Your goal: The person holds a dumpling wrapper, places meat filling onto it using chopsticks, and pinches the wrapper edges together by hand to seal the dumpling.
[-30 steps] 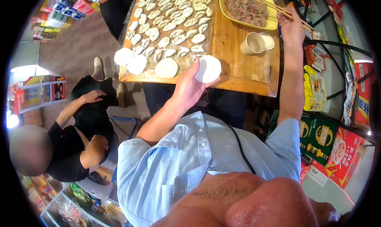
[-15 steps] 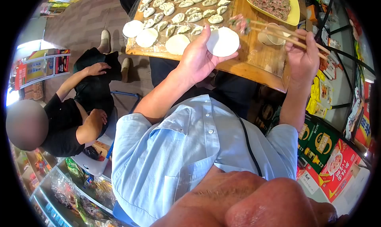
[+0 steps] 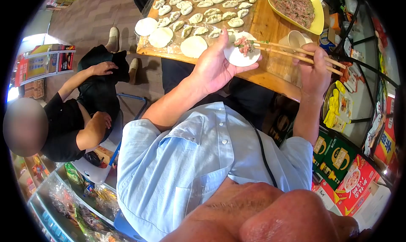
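A round white dumpling wrapper [image 3: 234, 59] lies across the palm and fingers of my left hand [image 3: 211, 68], above the table's front edge. My right hand [image 3: 316, 68] grips a pair of wooden chopsticks [image 3: 292, 50] pointing left. Their tips touch a lump of minced meat filling [image 3: 245, 46] with green bits, which rests on the wrapper. Three more wrappers lie flat at the table's left front, one of them close to my left wrist [image 3: 193, 46]. Behind them, several folded dumplings [image 3: 213, 18] are spread in rows on clear plastic sheeting.
A yellow tray [image 3: 320, 25] of meat filling stands at the back right of the wooden table [image 3: 270, 79]. Near my right hand is a pale cup [image 3: 296, 38]. To the left, a person in black [image 3: 63, 127] sits on a chair. Shelves with packaged goods [image 3: 338, 157] flank the right side.
The chopsticks have moved left and down, bringing the filling from beside the wrapper onto it. My right hand has shifted slightly down and left. The camera view has shifted a little.
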Tool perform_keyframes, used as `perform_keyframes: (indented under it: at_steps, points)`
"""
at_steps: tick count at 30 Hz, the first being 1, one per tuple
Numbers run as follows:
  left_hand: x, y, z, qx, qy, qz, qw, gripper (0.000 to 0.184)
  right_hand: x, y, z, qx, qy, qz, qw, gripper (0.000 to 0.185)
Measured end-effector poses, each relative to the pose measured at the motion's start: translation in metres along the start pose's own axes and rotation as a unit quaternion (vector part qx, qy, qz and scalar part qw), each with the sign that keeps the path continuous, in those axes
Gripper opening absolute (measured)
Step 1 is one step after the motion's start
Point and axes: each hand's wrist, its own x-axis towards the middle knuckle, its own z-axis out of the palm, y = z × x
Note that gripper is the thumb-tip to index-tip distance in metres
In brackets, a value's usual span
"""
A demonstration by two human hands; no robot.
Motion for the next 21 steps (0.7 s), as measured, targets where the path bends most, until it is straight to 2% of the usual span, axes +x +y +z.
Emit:
perform_keyframes:
  at_steps: [2, 9, 11, 21]
  points:
    - [-0.002, 0.0, 0.0, -0.01, -0.006, -0.009, 1.0, 0.067, -0.001, 0.001, 0.0, -0.001, -0.044, -0.028, 0.999, 0.036]
    - [-0.005, 0.001, 0.003, -0.019, -0.009, -0.018, 1.0, 0.071, 0.001, 0.003, 0.002, -0.018, -0.076, -0.072, 0.994, 0.038]
    - [-0.006, 0.001, 0.004, -0.004, -0.003, -0.013, 1.0, 0.077, 0.002, 0.006, -0.002, -0.022, -0.111, -0.093, 0.989, 0.035]
    - [-0.005, 0.001, 0.0, 0.002, -0.016, -0.01, 1.0, 0.074, 0.002, 0.007, -0.006, -0.077, -0.168, -0.156, 0.97, 0.034]
